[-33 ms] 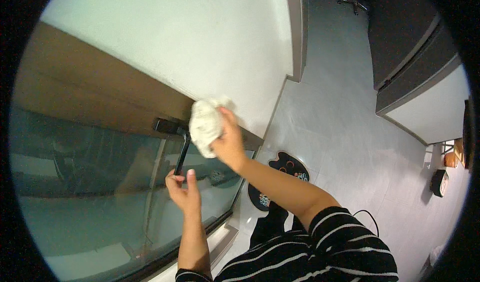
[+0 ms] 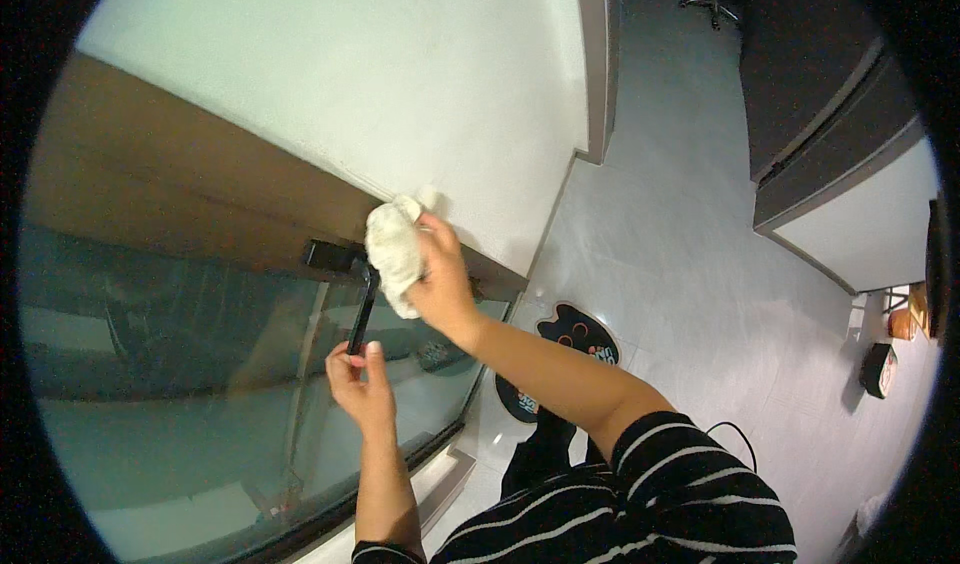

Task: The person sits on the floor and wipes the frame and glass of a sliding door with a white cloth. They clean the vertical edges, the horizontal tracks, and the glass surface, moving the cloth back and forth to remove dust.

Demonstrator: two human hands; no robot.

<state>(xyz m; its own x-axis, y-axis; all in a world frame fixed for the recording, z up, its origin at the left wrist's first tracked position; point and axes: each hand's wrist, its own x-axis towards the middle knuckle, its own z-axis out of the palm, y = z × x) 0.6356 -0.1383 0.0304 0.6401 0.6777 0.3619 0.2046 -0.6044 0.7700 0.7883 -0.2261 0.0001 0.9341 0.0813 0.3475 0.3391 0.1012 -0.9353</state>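
Observation:
A black lever handle with a dark mount sits on the brown frame of a glass panel. My left hand is closed round the handle's free end, thumb on one side and fingers on the other. In my right hand is a bunched whitish cloth, pressed up against the frame beside the handle's mount. Part of the cloth overlaps the edge of the white wall, and what lies beneath it is hidden.
White wall rises beyond the frame. A black animal-shaped mat lies on the grey floor near my feet. Dark cabinets stand at the right, with a small black box-like object below and a wheeled chair base far off.
My right hand and the cloth have shifted slightly left, closer to the handle's mount. The left hand keeps its hold on the handle, with barely any shift.

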